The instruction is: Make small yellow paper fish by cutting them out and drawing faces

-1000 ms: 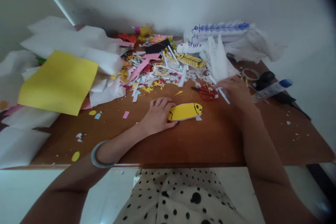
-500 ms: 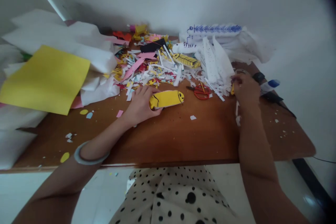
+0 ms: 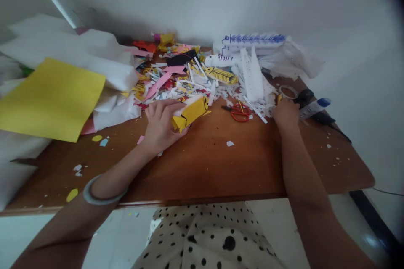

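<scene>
Head view looks down on the left hand (image 3: 160,124), which grips a yellow paper roll (image 3: 190,112) with a drawn face at its far end; the roll is tilted, its near end lifted off the wooden table (image 3: 221,168), its far end pointing toward the heap of paper scraps (image 3: 186,82). A grey bangle (image 3: 101,193) sits on that forearm. The right hand (image 3: 285,113) rests knuckles-up at the right side of the table with fingers curled under; whether it grips anything cannot be told, though a small yellow bit shows just at its far edge. Just left of it lie red-handled scissors (image 3: 240,112), apart from both hands, between them. Beyond the right hand sit a tape ring (image 3: 288,91), a black object (image 3: 304,94) and a white tube with a blue cap (image 3: 314,107), all near the fingers. Farther back, white cut paper with blue pen marks (image 3: 252,40) is piled against the wall, beside a yellow strip with black stripes (image 3: 221,75). At the left a large yellow sheet (image 3: 50,98) lies over crumpled white paper (image 3: 94,56). Small coloured offcuts dot the near left of the table. A polka-dot garment (image 3: 208,235) shows below the table edge.
</scene>
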The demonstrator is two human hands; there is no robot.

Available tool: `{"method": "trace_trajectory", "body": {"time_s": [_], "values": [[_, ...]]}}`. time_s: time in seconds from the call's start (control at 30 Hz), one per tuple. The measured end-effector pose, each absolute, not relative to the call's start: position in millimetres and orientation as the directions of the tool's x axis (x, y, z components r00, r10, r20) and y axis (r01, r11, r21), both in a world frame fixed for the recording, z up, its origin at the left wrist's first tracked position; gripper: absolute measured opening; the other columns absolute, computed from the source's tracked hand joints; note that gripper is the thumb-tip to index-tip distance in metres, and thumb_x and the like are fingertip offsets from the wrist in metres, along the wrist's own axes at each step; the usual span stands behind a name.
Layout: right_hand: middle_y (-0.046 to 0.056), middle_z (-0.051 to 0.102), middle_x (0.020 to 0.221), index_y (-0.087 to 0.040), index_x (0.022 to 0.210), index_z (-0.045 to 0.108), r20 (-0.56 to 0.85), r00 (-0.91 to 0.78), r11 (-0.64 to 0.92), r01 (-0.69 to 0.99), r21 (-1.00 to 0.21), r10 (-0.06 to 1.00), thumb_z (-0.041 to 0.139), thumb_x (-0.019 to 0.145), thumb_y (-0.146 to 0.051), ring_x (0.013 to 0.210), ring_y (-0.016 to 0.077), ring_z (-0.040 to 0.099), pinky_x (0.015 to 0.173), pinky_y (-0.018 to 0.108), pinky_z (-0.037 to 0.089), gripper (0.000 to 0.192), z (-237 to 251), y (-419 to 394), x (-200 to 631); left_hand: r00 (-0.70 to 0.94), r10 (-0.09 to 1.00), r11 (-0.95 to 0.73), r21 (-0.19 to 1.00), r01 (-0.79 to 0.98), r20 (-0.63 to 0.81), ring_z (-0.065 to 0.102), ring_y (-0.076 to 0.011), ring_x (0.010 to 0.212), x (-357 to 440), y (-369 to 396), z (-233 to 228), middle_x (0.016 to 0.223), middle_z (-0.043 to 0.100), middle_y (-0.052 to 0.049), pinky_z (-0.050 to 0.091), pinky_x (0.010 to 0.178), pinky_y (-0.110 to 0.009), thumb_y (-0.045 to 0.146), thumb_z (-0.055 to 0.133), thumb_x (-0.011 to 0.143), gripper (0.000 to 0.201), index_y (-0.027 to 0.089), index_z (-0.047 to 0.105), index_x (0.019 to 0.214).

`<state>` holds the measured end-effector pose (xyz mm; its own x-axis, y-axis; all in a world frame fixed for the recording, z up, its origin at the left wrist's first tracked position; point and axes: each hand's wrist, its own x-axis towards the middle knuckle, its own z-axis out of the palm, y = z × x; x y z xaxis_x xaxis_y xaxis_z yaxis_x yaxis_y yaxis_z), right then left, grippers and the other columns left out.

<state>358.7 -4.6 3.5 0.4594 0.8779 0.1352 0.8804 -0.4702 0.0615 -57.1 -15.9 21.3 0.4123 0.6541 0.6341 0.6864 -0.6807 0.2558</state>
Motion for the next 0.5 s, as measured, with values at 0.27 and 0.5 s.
{"method": "trace_trajectory", "body": {"time_s": [0.27,0.5], "values": [[0.029,0.062,0.114,-0.001,0.121,0.054,0.131,0.519,-0.53,0.846,0.064,0.844,0.042,0.09,-0.013,0.106,0.0303,0.059,0.081,0.036,0.038,0.035,14.6,-8.0,352.8,0.304,0.501,-0.787,0.279,0.55,0.811,0.059,-0.0265,0.106,-57.0,-12.5,17.8,0.117,0.06,-0.009,0.043,0.09,-0.044,0.025,0.077,0.069,0.071,0.026,0.038,0.128],[0.018,0.069,0.111,-0.016,0.131,0.052,0.253,0.524,-0.549,0.835,0.039,0.813,0.051,0.087,-0.025,0.101,0.0316,0.065,0.081,0.038,0.046,0.046,48.6,-30.6,339.3,0.568,0.354,-0.859,0.019,0.511,0.743,0.061,-0.0239,0.107,-57.4,-19.2,20.0,0.123,0.061,-0.009,0.035,0.092,-0.043,0.017,0.066,0.082,0.087,0.035,0.012,0.147]]}}
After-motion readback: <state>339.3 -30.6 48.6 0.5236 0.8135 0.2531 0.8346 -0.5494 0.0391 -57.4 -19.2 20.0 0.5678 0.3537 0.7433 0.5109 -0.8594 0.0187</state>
